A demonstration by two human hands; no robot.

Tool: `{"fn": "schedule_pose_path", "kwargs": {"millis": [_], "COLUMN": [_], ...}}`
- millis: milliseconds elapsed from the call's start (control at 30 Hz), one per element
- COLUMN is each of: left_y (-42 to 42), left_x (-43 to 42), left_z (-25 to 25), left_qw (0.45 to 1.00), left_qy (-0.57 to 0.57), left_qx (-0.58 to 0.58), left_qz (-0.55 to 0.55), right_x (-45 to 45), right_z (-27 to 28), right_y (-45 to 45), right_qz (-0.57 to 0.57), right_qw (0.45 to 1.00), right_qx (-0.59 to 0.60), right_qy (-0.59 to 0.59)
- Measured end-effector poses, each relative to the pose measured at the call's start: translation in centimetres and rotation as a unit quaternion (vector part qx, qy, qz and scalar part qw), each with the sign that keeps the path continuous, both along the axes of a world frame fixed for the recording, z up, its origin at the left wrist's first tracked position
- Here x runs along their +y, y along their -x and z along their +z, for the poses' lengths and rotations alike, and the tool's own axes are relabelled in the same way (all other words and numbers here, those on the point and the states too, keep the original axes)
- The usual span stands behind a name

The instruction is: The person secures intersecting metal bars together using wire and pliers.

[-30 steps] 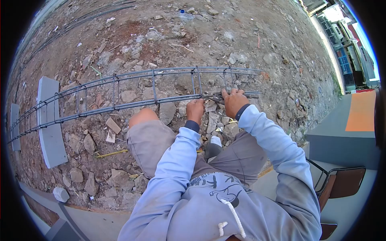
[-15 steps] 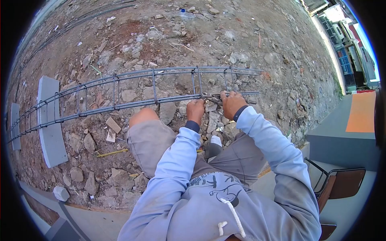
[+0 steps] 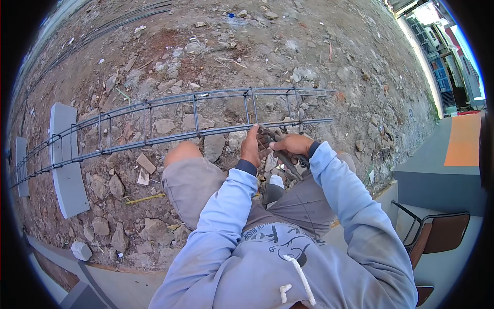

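Observation:
A long rebar cage (image 3: 195, 113) of dark bars and square stirrups stretches across in front of me. My left hand (image 3: 250, 148) is at its near bars, thumb side up and fingers curled; what they grip is hidden. Beside it, below the bars, my right hand (image 3: 293, 146) is closed around dark metal pliers (image 3: 289, 166), whose handles point down toward my lap. The head of the pliers lies between both hands, close to the near bars, and is partly covered by fingers.
Grey blocks (image 3: 67, 180) support the cage's left part. Stones and rubble (image 3: 154, 230) cover the ground, with a yellow strip (image 3: 145, 198) among them. More long bars (image 3: 103, 26) lie at the upper left. A brown chair (image 3: 445, 234) stands at right.
My right hand has come down off the near bars, swinging the pliers from nearly level to pointing downward. My left hand has turned, with its thumb side raised to the bars.

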State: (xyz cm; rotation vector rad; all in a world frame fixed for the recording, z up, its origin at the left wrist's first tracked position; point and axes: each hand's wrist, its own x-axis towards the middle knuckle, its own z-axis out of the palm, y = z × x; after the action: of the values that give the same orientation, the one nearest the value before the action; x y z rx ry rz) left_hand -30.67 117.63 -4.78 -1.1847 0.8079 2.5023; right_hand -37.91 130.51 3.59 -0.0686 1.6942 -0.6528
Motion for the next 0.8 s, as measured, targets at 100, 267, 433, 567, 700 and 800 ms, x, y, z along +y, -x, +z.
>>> {"fn": "schedule_pose_path", "kwargs": {"millis": [100, 267, 433, 567, 700, 800], "left_y": [0.2, 0.8, 1.4, 2.2, 3.1, 2.9], "left_x": [0.3, 1.5, 1.8, 3.4, 4.4, 4.5], "left_z": [-1.0, 0.1, -1.8, -1.6, -1.5, -1.4], "left_qw": [0.973, 0.948, 0.985, 0.997, 0.992, 0.988], "left_qy": [-0.159, -0.279, -0.127, 0.039, 0.112, 0.144], "left_qx": [0.165, 0.127, 0.117, 0.058, 0.008, 0.020], "left_qz": [0.024, 0.087, 0.025, 0.030, 0.065, 0.056], "right_x": [1.3, 2.2, 0.5, 1.5, 1.3, 1.6], "right_z": [-2.1, -3.4, -0.4, 0.4, -0.9, -2.0], "right_y": [-2.9, -3.8, -4.4, -7.7, -11.5, -11.9], "right_qz": [-0.226, -0.239, -0.051, 0.108, 0.122, 0.082], "right_qw": [0.953, 0.936, 0.994, 0.889, 0.813, 0.822], "right_qx": [-0.147, -0.195, 0.079, 0.428, 0.536, 0.524], "right_qy": [0.139, 0.172, -0.052, -0.118, -0.192, -0.206]}}
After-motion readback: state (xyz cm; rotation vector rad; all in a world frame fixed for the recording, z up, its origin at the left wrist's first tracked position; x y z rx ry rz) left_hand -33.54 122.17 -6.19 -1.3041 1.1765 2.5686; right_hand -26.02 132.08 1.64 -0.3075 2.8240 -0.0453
